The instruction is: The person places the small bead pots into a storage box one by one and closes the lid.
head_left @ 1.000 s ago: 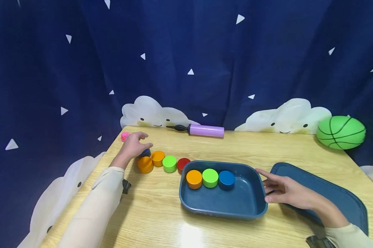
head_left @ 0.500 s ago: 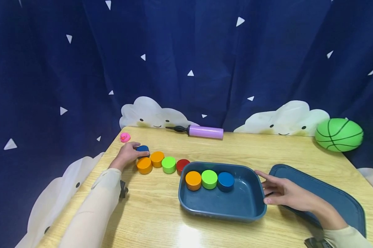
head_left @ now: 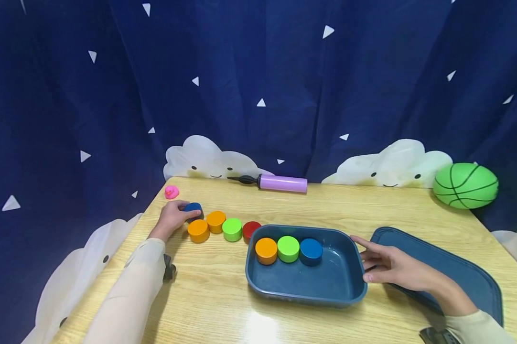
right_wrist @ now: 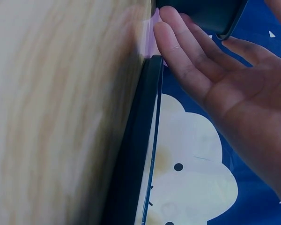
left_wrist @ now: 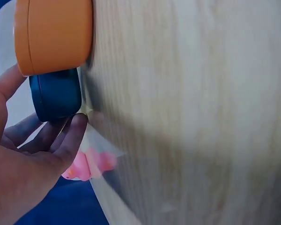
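Note:
At the left of the table, my left hand [head_left: 172, 219] holds a blue round tub [head_left: 193, 208] between thumb and fingers. In the left wrist view that blue tub sits against the fingertips [left_wrist: 78, 121], partly behind an orange round tub [left_wrist: 56, 35]. Alongside it run two orange tubs, a green tub [head_left: 232, 229] and a red tub [head_left: 252, 230]. A dark blue box [head_left: 301, 282] holds an orange tub [head_left: 266, 251], a green tub [head_left: 288, 249] and a blue tub [head_left: 311, 252]. Against the box's right end rests my right hand [head_left: 398, 267], its fingers fairly straight.
The dark blue lid [head_left: 447, 272] lies to the right, partly under the right forearm. A green ball [head_left: 466, 185] sits at the back right. A purple hand pump [head_left: 282, 183] lies along the back, and a pink rubber duck [head_left: 171, 192] stands at the left edge.
My left hand has come down around the blue tub, which now sits slightly further left, apart from the orange tub. My right hand stays at the box's end.

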The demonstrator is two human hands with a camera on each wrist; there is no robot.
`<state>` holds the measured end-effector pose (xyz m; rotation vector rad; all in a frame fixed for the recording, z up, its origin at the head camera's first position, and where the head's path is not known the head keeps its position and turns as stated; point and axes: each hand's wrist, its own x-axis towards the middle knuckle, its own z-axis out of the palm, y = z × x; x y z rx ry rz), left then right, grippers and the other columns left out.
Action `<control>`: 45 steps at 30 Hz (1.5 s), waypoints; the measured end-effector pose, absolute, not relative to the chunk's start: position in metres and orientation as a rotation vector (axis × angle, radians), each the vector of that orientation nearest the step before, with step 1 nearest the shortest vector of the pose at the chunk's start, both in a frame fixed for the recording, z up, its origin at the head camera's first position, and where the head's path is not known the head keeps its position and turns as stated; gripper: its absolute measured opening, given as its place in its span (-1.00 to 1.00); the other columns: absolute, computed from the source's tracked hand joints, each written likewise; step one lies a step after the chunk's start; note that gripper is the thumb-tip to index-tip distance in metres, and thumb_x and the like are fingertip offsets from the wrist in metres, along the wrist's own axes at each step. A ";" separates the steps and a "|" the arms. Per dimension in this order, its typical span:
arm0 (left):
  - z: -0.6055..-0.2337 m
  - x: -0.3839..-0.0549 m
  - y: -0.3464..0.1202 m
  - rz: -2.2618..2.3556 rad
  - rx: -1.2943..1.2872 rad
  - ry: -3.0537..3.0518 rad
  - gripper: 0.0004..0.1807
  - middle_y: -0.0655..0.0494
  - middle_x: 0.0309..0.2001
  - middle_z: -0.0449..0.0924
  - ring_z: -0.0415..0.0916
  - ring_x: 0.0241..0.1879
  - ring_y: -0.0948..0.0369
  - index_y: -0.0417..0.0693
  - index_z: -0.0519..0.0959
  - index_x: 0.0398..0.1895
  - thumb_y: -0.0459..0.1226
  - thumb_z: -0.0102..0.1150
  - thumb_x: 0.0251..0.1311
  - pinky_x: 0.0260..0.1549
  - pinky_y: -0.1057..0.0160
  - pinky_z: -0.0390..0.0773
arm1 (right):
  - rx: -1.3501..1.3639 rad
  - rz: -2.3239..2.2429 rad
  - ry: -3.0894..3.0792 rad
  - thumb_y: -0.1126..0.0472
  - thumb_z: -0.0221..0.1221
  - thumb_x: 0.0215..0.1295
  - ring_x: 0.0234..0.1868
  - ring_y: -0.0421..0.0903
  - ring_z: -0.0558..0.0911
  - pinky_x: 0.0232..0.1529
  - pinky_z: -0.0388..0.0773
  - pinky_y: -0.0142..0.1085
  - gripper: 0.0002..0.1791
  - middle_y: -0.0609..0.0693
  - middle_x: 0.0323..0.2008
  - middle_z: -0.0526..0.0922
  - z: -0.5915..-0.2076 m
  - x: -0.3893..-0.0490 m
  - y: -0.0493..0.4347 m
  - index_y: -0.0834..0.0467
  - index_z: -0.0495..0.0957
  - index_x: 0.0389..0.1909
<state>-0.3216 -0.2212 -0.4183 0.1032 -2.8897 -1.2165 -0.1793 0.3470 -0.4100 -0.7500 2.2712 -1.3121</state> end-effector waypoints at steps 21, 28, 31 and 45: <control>-0.345 -0.255 -0.165 -1.396 -0.312 -2.716 -0.29 -0.21 0.21 0.58 0.61 0.10 -0.14 -0.14 0.50 0.32 -0.10 0.50 0.11 0.13 -0.05 0.61 | -0.744 -1.303 2.284 0.25 0.20 0.43 0.06 -0.21 0.66 -0.01 0.66 -0.35 -0.09 0.44 0.20 0.47 -0.411 -0.179 0.346 0.24 -0.15 0.61; -0.342 -0.225 -0.128 -1.423 -0.599 -2.745 -0.35 -0.12 0.16 0.61 0.61 0.09 -0.05 -0.16 0.55 0.24 -0.18 0.54 0.05 0.14 -0.01 0.62 | -0.738 -1.309 2.278 0.24 0.20 0.44 0.07 -0.21 0.66 0.01 0.66 -0.34 -0.08 0.44 0.21 0.47 -0.411 -0.180 0.346 0.22 -0.16 0.61; -0.344 -0.217 -0.115 -1.425 -0.696 -2.755 -0.34 -0.05 0.14 0.63 0.59 0.10 0.01 -0.16 0.57 0.21 -0.18 0.57 0.01 0.12 0.05 0.64 | -0.734 -1.303 2.283 0.24 0.20 0.43 0.07 -0.21 0.66 0.00 0.66 -0.35 -0.08 0.44 0.21 0.47 -0.411 -0.180 0.345 0.22 -0.15 0.61; -0.362 -0.197 -0.087 -1.408 -0.907 -2.765 -0.40 0.07 0.05 0.65 0.55 -0.03 0.14 -0.11 0.62 0.14 -0.19 0.59 -0.02 0.05 0.08 0.67 | -0.703 -1.290 2.300 0.22 0.22 0.42 0.05 -0.22 0.66 -0.01 0.65 -0.38 -0.08 0.42 0.20 0.49 -0.409 -0.179 0.345 0.22 -0.13 0.61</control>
